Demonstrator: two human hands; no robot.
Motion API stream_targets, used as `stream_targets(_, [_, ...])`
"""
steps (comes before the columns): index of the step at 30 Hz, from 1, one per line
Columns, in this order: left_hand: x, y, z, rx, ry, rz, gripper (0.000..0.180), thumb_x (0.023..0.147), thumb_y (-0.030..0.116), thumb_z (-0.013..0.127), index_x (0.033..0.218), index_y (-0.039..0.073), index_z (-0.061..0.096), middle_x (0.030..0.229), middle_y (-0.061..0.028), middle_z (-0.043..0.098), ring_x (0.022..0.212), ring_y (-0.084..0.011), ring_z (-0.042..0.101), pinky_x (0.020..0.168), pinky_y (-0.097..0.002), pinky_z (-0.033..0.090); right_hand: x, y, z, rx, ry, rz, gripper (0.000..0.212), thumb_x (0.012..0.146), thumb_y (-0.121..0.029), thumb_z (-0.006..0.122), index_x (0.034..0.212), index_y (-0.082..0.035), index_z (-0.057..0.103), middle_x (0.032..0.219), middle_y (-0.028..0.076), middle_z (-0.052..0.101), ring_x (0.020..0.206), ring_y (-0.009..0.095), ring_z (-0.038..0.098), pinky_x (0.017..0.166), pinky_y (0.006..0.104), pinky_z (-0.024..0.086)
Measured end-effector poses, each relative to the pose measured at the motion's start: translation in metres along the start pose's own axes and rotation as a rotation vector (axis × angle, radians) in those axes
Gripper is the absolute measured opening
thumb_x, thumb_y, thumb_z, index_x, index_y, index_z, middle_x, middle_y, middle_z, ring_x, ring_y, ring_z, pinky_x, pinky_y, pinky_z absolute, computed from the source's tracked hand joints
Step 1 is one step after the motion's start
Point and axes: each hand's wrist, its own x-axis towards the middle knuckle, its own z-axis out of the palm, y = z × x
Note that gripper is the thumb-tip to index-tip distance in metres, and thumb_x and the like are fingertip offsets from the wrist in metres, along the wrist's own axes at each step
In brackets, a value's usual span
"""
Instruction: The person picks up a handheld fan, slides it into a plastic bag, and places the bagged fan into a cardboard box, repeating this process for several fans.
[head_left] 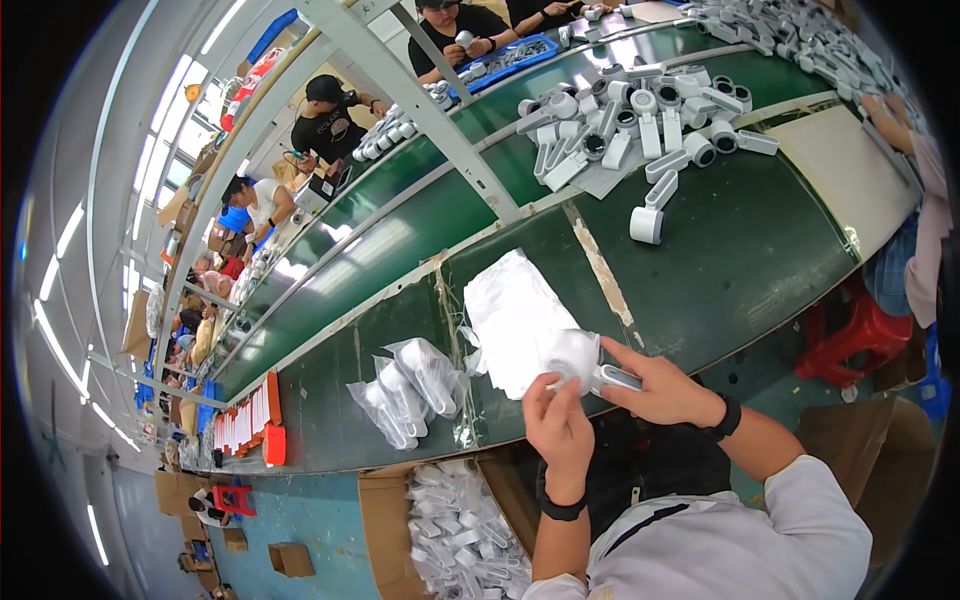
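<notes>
A white device with a round head and a flat grey-edged handle [618, 377] is held over the bench's near edge. My right hand [660, 388] is closed around its handle, thumb below and fingers above. My left hand [558, 425] pinches at the lower edge of the round head; whether a bag edge is also between those fingers I cannot tell. Just beyond the head lies a stack of thin white plastic bags [512, 310], partly covered by the device. Left of the stack, several bagged devices [400, 395] lie together on the green bench.
A heap of unbagged devices [650, 115] covers the far right bench, with one loose device [648, 222] nearer. Below the bench edge, a carton [385, 535] holds many bagged devices. Red boxes [262, 410] stand leftward. A metal post [440, 120] rises beyond. A red stool [860, 335] and co-workers are around.
</notes>
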Motion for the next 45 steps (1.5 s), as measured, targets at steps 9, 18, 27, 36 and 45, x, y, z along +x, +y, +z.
stream_targets(9, [-0.022,0.002,0.006,-0.346,-0.380,0.006,0.017,0.079,-0.008,0.065,0.094,-0.002,0.065,0.102,-0.0139,0.061,0.076,-0.0187,0.061,0.066,-0.0285,0.051,0.027,0.041,0.034,0.610,0.365,-0.270,0.070,0.094,-0.014,0.058,0.149,0.001,0.018,0.116,0.015,0.061,0.102,0.015,0.059,0.087,0.0281,0.047])
stream_targets(18, [-0.029,-0.011,0.015,-1.272,-0.102,-0.946,0.050,0.099,0.026,0.051,0.141,0.008,0.031,0.136,-0.0102,0.045,0.124,-0.0237,0.047,0.102,-0.0395,0.043,0.018,0.024,0.050,0.189,0.431,-0.402,0.064,0.090,-0.015,0.063,0.143,0.004,0.031,0.119,0.018,0.057,0.099,0.021,0.060,0.084,0.0289,0.046])
stream_targets(27, [-0.028,-0.019,-0.008,-1.476,-0.320,-0.948,0.076,0.089,0.050,0.060,0.143,0.005,0.030,0.141,-0.0125,0.043,0.125,-0.0277,0.048,0.101,-0.0459,0.044,0.023,0.014,0.046,0.071,0.628,-0.520,0.015,0.082,0.000,0.065,0.097,-0.001,0.068,0.087,0.013,0.066,0.069,0.021,0.065,0.061,0.0292,0.050])
stream_targets(36, [-0.018,-0.019,-0.018,-1.351,-0.135,-0.927,0.054,0.096,0.037,0.054,0.141,0.019,0.029,0.126,-0.0107,0.051,0.102,-0.0300,0.059,0.065,-0.0409,0.052,0.011,0.018,0.060,0.122,0.584,-0.566,0.012,0.082,0.001,0.065,0.093,0.003,0.066,0.078,0.013,0.067,0.067,0.020,0.065,0.060,0.0264,0.049])
stream_targets(45, [-0.012,-0.014,-0.019,-0.958,-0.098,-0.815,0.060,0.081,-0.006,0.063,0.134,0.002,0.038,0.118,-0.0102,0.056,0.101,-0.0178,0.059,0.076,-0.0301,0.053,0.018,0.019,0.058,0.034,0.571,-0.555,0.020,0.079,-0.001,0.066,0.099,0.002,0.063,0.092,0.014,0.064,0.072,0.021,0.062,0.060,0.0295,0.049])
